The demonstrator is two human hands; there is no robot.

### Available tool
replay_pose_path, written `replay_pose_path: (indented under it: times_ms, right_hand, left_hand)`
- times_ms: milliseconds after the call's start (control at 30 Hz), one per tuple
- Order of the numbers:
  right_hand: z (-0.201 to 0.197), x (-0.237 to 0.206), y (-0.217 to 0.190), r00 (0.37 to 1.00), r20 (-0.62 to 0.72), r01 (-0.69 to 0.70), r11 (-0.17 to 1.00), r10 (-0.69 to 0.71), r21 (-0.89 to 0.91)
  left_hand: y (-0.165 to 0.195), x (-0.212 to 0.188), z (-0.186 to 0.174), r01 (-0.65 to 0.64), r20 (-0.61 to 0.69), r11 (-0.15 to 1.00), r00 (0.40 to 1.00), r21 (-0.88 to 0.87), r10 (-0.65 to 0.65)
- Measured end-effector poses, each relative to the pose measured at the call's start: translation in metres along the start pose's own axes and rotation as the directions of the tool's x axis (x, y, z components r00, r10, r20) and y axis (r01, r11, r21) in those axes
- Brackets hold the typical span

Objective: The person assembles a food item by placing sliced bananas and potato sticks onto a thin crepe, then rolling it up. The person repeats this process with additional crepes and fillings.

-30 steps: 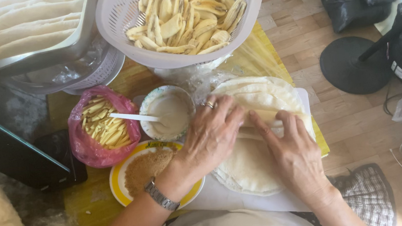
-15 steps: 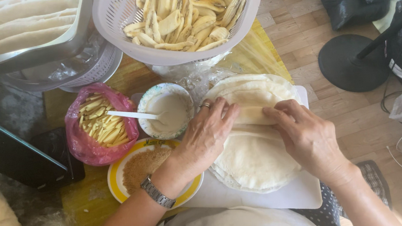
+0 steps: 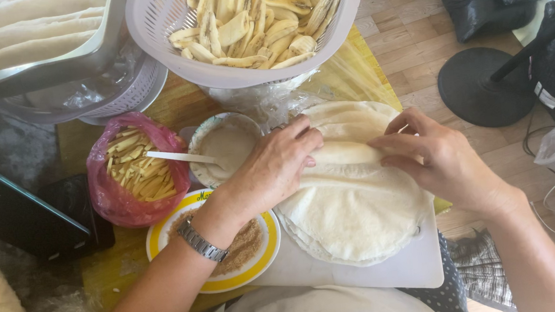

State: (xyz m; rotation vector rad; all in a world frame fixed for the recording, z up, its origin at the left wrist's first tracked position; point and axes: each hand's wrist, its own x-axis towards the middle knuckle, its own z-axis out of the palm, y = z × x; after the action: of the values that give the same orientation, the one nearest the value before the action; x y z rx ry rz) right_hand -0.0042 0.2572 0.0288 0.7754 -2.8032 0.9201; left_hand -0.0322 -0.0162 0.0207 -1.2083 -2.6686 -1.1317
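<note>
A stack of thin white round wrappers [image 3: 358,216] lies on a white cutting board [image 3: 410,269]. The top wrapper's far part is folded into a roll [image 3: 345,153]. My left hand [image 3: 272,170], with a metal watch on the wrist, presses its fingers on the left end of that roll. My right hand [image 3: 437,157] pinches the roll's right end with the fingertips. Both hands grip the rolled wrapper between them.
A yellow-rimmed plate of brown sugar [image 3: 261,263] lies under my left forearm. A small bowl of white paste [image 3: 226,147] holds a spoon. A pink bag of yellow strips [image 3: 133,170], a white basket of sliced bananas [image 3: 244,17], and a metal tray of finished rolls [image 3: 15,39] stand behind.
Both hands have moved toward the far edge of the wrapper, rolling it up further. The roll is now tighter and more formed.
</note>
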Motion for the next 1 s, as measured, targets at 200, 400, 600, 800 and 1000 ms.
replay_pose_path:
  times_ms: [200, 400, 600, 800, 1000]
  right_hand:
    - [-0.003, 0.010, 0.012, 0.983, 0.054, -0.185, 0.957, 0.177, 0.222]
    - [0.005, 0.010, 0.028, 0.994, -0.053, -0.089, 0.993, 0.093, 0.080]
    - [0.014, 0.010, 0.042, 0.978, -0.210, 0.018, 0.999, -0.008, 0.046]
    - [0.024, 0.008, 0.038, 0.954, -0.251, 0.134, 0.982, -0.163, -0.131]
    - [0.021, -0.008, 0.022, 0.939, -0.205, 0.222, 0.940, -0.277, -0.258]
  left_hand:
    - [-0.010, 0.008, -0.005, -0.011, -0.007, 0.999, 1.000, 0.048, 0.011]
    - [-0.015, 0.016, 0.000, 0.029, -0.093, 0.976, 0.996, 0.214, -0.009]
    - [-0.024, 0.024, 0.013, 0.050, -0.166, 0.920, 0.986, 0.388, 0.016]
    - [-0.028, 0.031, 0.033, -0.046, -0.162, 0.870, 0.976, 0.491, 0.144]
    - [-0.022, 0.019, 0.039, -0.152, -0.079, 0.798, 0.967, 0.583, 0.242]
